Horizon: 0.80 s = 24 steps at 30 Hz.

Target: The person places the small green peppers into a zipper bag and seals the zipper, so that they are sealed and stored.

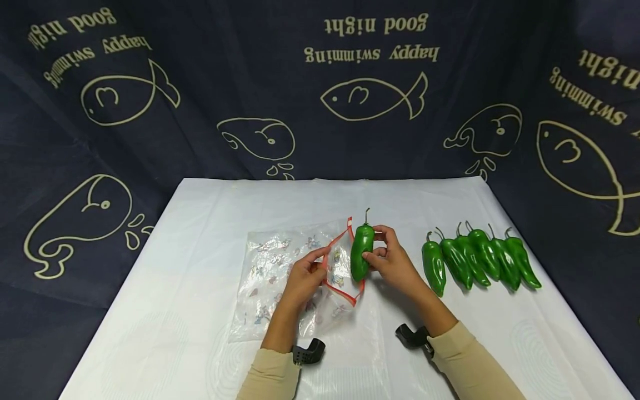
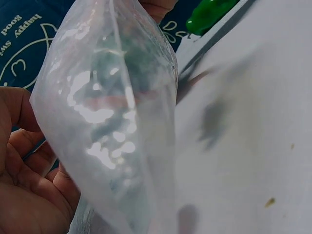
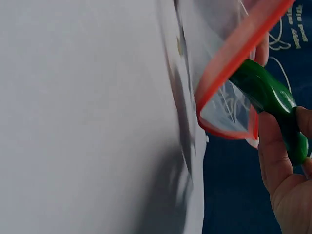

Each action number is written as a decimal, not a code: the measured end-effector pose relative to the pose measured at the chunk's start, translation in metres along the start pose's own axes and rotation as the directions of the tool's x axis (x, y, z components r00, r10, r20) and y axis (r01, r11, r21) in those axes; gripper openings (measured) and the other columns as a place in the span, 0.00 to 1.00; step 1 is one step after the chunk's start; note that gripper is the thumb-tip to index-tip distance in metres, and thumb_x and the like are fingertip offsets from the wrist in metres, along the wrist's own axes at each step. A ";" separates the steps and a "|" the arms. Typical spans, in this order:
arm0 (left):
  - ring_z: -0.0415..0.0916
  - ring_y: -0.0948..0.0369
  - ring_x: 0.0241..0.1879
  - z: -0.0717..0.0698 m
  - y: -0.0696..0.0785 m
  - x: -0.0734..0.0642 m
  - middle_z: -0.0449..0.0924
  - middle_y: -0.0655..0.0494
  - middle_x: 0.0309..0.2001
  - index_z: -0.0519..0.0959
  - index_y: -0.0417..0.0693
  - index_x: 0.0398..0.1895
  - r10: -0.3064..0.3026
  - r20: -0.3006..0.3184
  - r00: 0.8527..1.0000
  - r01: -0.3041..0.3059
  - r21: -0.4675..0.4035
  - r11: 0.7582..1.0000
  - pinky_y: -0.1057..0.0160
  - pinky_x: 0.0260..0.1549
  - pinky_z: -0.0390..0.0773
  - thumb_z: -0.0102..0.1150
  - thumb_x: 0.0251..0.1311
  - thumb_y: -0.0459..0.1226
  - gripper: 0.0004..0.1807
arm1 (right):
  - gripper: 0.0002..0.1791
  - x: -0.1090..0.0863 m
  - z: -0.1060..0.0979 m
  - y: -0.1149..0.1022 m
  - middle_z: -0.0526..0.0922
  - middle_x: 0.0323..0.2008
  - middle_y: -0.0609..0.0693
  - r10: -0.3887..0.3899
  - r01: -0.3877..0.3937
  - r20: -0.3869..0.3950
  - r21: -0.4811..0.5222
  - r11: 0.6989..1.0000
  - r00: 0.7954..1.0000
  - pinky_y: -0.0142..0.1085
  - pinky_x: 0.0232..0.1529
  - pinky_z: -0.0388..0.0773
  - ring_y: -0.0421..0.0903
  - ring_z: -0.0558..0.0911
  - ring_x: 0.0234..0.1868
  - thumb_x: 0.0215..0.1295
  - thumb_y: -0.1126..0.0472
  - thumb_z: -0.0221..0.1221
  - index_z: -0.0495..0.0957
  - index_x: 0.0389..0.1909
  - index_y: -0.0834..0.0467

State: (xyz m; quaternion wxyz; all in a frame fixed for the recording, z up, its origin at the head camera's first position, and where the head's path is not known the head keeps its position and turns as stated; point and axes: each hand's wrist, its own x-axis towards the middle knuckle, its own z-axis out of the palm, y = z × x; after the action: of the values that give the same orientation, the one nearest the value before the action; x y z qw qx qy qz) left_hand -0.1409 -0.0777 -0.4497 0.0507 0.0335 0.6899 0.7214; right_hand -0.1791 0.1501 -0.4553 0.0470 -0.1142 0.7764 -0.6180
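Left hand [image 1: 303, 282] and right hand [image 1: 395, 260] face each other, fingers [image 1: 316, 255] bent, pinching.

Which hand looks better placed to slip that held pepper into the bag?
Probably the right hand: it grips the green pepper at the open mouth of the clear bag, while the left hand holds the red rim.

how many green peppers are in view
7: one green pepper in the right hand, at the open mouth of the clear bag, and a row of six peppers on the table to the right; none seems hidden.
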 end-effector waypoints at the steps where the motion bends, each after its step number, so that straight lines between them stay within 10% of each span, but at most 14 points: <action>1: 0.70 0.64 0.25 0.000 0.000 0.000 0.78 0.29 0.35 0.74 0.33 0.63 0.006 0.001 1.000 -0.006 0.001 1.000 0.69 0.23 0.70 0.48 0.50 0.20 0.32 | 0.37 0.000 0.002 0.001 0.67 0.60 0.64 0.008 -0.008 0.010 0.006 1.000 1.000 0.51 0.37 0.83 0.47 0.82 0.36 0.66 0.73 0.59 0.52 0.71 0.58; 24: 0.74 0.61 0.33 0.002 0.002 0.000 0.76 0.24 0.43 0.71 0.33 0.66 0.046 0.027 0.999 -0.047 0.024 0.999 0.68 0.26 0.75 0.53 0.49 0.21 0.34 | 0.33 -0.008 0.016 0.004 0.70 0.55 0.66 0.072 -0.070 0.184 -0.020 0.997 0.980 0.43 0.33 0.83 0.51 0.82 0.35 0.65 0.71 0.61 0.56 0.67 0.60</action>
State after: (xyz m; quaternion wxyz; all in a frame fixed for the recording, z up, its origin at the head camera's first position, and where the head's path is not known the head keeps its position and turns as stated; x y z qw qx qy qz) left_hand -0.1406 -0.0757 -0.4477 0.0426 0.0597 0.6970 0.7133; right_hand -0.1688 0.1379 -0.4637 0.1398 -0.1434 0.7764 -0.5976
